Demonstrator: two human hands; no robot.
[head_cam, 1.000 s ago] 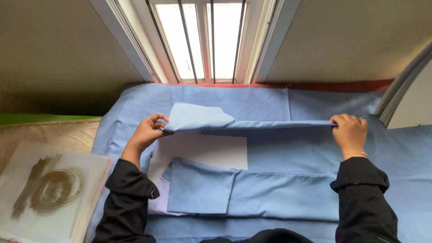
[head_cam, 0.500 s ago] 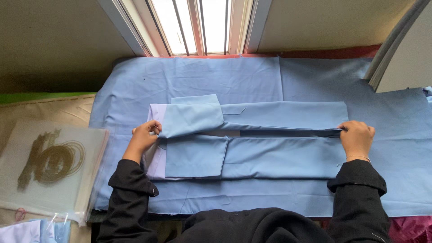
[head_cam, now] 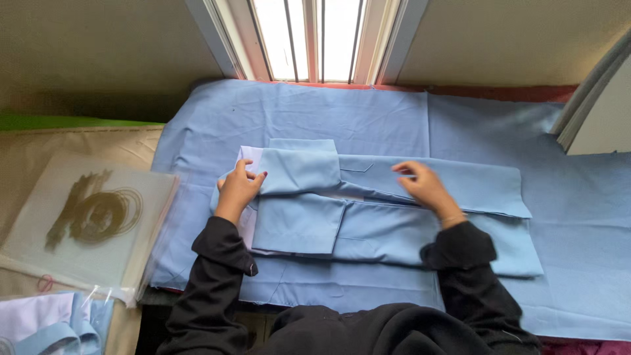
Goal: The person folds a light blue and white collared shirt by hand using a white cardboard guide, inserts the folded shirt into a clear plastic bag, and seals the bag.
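A light blue shirt [head_cam: 394,217] lies folded lengthwise on a blue cloth [head_cam: 342,118] spread over the table. A white card shows under its left end. My left hand [head_cam: 238,189] pinches the shirt's left edge beside the folded sleeve [head_cam: 299,169]. My right hand [head_cam: 424,186] rests flat on the middle of the shirt, fingers spread over the upper folded flap. Both arms are in black sleeves.
A stack of clear plastic bags with a dark print [head_cam: 85,220] lies at the left on a beige surface. A packed blue and white garment [head_cam: 46,325] sits at the lower left. A window [head_cam: 315,36] is straight ahead, a white curved frame [head_cam: 591,98] at the right.
The upper flap has been laid down over the shirt. My right hand let go of the right end and slid left onto the shirt's middle. The left hand stays at the left edge.
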